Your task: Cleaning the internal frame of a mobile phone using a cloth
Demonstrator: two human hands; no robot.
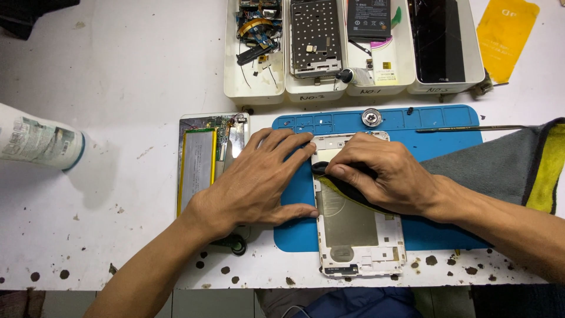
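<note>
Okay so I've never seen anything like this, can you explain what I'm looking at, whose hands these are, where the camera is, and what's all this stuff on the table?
The single picture comes from a camera worn on a person's head, looking down at their own two bare hands. The left hand presses flat, steadying a white phone frame that lies on a blue work mat. The right hand pushes a dark cloth against the frame's upper part. Beside the mat lies an opened tablet. Behind, white trays hold phone parts.
</note>
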